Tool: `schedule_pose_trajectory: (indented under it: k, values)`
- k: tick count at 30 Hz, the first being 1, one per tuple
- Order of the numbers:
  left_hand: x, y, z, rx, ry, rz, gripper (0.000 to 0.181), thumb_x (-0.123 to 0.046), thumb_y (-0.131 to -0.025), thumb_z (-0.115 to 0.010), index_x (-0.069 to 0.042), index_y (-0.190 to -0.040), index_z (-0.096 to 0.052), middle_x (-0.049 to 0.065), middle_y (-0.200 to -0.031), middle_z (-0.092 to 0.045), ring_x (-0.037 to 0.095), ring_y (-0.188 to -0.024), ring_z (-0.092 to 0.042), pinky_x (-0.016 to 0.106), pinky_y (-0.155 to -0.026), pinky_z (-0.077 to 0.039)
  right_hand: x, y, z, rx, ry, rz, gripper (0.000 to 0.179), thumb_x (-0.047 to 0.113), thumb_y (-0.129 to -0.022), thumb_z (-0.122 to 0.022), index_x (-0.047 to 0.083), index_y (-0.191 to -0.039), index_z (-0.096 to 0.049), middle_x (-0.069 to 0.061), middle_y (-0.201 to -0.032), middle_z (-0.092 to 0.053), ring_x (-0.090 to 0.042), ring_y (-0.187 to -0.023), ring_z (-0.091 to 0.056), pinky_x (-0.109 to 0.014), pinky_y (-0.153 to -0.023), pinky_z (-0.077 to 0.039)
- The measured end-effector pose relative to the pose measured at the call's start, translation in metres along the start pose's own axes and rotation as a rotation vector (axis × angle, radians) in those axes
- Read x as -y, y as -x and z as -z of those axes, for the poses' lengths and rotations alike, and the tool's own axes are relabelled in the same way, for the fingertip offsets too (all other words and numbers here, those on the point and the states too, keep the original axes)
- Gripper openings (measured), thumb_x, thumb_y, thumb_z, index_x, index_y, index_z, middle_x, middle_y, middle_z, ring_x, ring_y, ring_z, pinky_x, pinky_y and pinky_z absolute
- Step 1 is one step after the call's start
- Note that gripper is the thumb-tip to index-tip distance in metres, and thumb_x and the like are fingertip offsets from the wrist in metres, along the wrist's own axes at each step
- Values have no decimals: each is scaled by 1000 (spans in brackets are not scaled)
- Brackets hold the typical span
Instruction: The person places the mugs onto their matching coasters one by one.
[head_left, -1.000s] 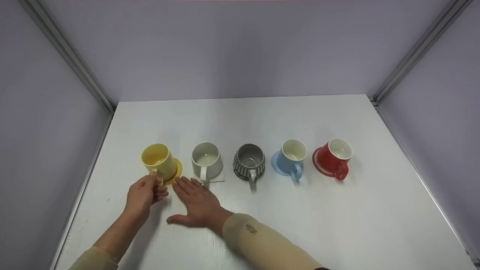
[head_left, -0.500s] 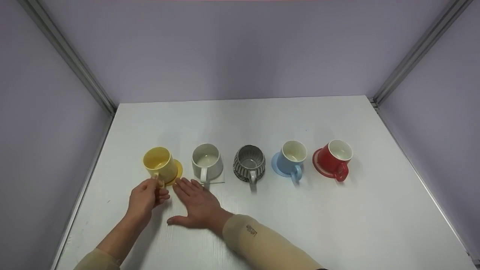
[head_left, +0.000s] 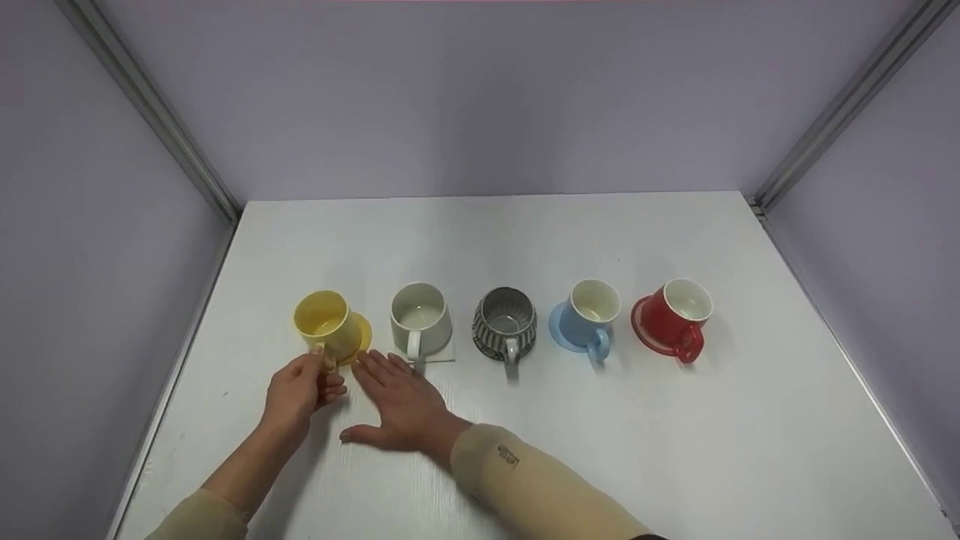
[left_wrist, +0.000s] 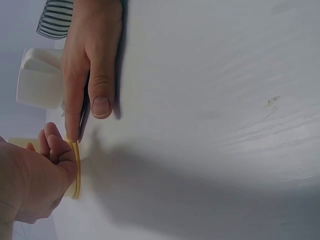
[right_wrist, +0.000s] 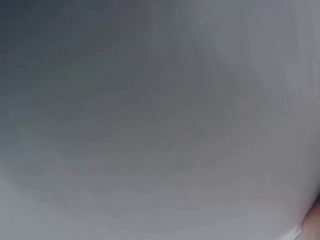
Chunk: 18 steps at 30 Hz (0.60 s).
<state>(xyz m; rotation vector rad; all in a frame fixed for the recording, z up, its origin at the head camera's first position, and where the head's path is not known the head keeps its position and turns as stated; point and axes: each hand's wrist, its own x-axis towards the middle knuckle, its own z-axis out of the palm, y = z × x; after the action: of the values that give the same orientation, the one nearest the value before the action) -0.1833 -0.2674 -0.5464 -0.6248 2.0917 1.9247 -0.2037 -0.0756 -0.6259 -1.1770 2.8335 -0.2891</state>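
My left hand (head_left: 298, 390) pinches the handle of a yellow mug (head_left: 341, 334) at the left end of a row of mugs. Under the mug a round yellow coaster (head_left: 364, 337) juts out to the right. Flat on the table, palm down with fingers spread, lies my right hand (head_left: 401, 401); its fingertips reach the coaster's near edge. In the left wrist view the right hand's index fingertip meets the yellow coaster (left_wrist: 76, 170), beside my left hand (left_wrist: 40, 175). The right wrist view is mostly blurred grey tabletop.
Right of the yellow mug stand a white mug (head_left: 421, 322) on a square coaster (head_left: 442, 355), a grey striped mug (head_left: 505, 322), a blue mug (head_left: 589, 319) on a blue coaster (head_left: 559, 334) and a red mug (head_left: 673, 319) on a red coaster (head_left: 645, 334). Walls enclose the white table (head_left: 675, 450).
The yellow mug, with the left hand at its handle, has shifted slightly toward the right and nearer me. The right hand stays in place; the whole head view has shifted a little.
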Motion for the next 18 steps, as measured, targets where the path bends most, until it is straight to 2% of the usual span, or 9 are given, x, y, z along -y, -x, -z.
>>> schedule_pose_trajectory:
  k: [4,11,14,18]
  values:
    - [2,-1,-2,-9,7,-8,49,-42,-116,-40,2,-122,-59,7,-96,-71,14,-87,-71,27,-80,-62,-1,2,2,14,7,-1,106,89,-95,-24,16,-172,-14,-1,-178,-8,-16,-163,-4,-31,-130,-2]
    - [4,-1,-13,-28,45,-31,46,-39,-115,-44,3,-113,-60,7,-90,-70,14,-82,-71,29,-78,-63,-6,12,7,56,-39,-1,100,84,-99,-27,17,-172,-14,-3,-179,-8,-17,-163,-2,-32,-131,-2]
    - [3,3,-12,-40,17,-28,47,-41,-115,-43,4,-122,-58,7,-91,-70,13,-81,-71,27,-77,-63,-7,18,12,48,-80,13,98,82,-100,-30,17,-172,-14,-5,-178,-9,-19,-164,-3,-33,-131,-4]
    - [-3,7,-6,-64,-65,-16,57,-45,-114,-43,4,-141,-49,7,-95,-70,11,-80,-70,24,-76,-61,-7,34,22,49,-92,35,95,79,-102,-32,16,-172,-14,-8,-178,-11,-21,-163,-4,-34,-131,-6]
